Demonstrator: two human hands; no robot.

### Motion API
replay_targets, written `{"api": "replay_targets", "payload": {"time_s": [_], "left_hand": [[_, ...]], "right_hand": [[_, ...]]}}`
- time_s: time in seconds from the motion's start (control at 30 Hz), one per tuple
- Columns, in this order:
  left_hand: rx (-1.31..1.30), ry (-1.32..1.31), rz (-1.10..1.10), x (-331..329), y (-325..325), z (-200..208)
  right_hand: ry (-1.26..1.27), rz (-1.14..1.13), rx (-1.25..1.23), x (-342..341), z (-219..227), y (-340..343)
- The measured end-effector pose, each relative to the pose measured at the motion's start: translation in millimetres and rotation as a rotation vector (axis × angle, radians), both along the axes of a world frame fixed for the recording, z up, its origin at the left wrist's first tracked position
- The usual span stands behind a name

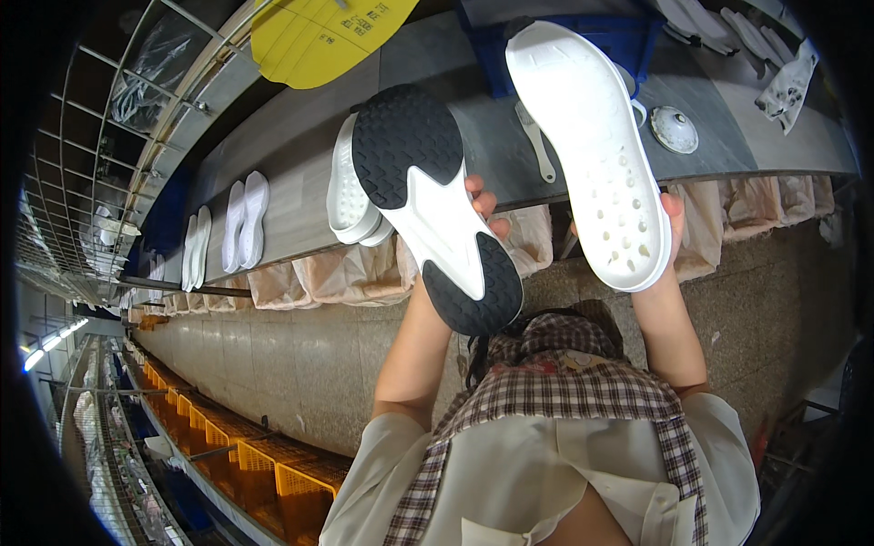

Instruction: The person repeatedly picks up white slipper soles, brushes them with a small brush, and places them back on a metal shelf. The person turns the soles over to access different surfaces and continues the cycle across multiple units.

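My left hand [481,200] is closed round a shoe sole [437,218], its fingertips showing at the right edge. That sole's underside faces me, white in the middle with black patterned tread at both ends. In my right hand [674,217] is a second sole [583,127], held by its broader end. Its white inner side is turned up, with round dimples near my palm; a dark tip shows at its far end. Most of both hands is hidden behind the soles. Just beyond the left sole, stacked white soles [350,196] lie on the bench.
The grey bench [300,164] carries white sole pairs [246,221], a white-handled tool [535,146], a round whitish lid [674,130] and a blue crate [492,55]. A yellow card [319,41] hangs above. Cloth bags [341,273] line the bench's near edge; orange crates [300,496] stand lower left.
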State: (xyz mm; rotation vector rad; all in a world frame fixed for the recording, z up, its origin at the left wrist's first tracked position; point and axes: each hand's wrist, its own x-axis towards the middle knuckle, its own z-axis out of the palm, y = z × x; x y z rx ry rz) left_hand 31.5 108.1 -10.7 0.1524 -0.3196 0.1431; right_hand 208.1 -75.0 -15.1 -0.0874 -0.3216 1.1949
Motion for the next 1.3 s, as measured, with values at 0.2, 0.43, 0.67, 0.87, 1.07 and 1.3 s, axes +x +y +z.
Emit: {"api": "replay_targets", "payload": {"time_s": [0.2,0.43,0.67,0.87,1.07,1.3], "left_hand": [[0.003,0.039,0.048,3.1,-7.2,8.7],[0.045,0.010,-0.028,5.1,-1.1,9.0],[0.354,0.664,0.444,-0.5,41.2,9.2],[2.066,1.343,0.765,38.7,122.2,-12.8],[2.406,1.675,0.585,50.1,156.7,-31.5],[1.490,0.768,0.965,42.0,48.8,-13.6]], "right_hand": [[0.024,0.100,0.066,2.3,-3.9,-4.6],[0.023,0.049,0.013,6.3,-8.1,-1.6],[0.079,0.045,0.035,8.0,-7.1,-1.4],[0.048,0.036,0.037,3.4,-8.8,-0.1],[0.132,0.031,-0.014,-4.0,-13.4,-4.2],[-0.421,-0.246,-0.258,-19.6,-3.4,19.9]]}}
